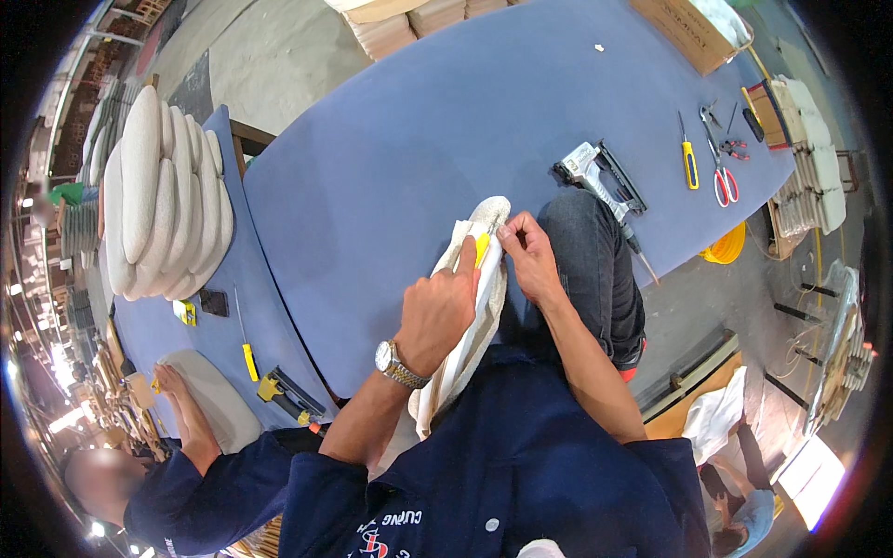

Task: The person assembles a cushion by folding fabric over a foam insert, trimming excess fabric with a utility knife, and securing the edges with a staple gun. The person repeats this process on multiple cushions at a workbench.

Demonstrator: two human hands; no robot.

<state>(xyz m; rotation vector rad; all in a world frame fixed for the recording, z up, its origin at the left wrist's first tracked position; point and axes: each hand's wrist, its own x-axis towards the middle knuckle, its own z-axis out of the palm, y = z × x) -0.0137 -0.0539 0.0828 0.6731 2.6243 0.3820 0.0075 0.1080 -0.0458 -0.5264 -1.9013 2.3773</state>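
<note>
An off-white fabric-covered cushion (495,212) stands on edge between my lap and the blue table, its pale underside and folded cloth turned to the left. My left hand (442,312), with a metal watch at the wrist, is closed round a slim yellow-handled tool (482,249), the index finger stretched along it. Most of that tool is hidden under the hand. At the cushion's upper end, my right hand (530,256) pinches the fabric at its right edge. A grey and black staple gun (595,177) lies beyond my right knee.
On the blue table (391,139) lie a yellow screwdriver (689,163), red-handled scissors (724,181) and pliers (735,149). A cardboard box (688,33) stands at the far right. Stacked cushions (167,200) rise at left, near a co-worker's hand (177,386) on another cushion and a second staple gun (288,395).
</note>
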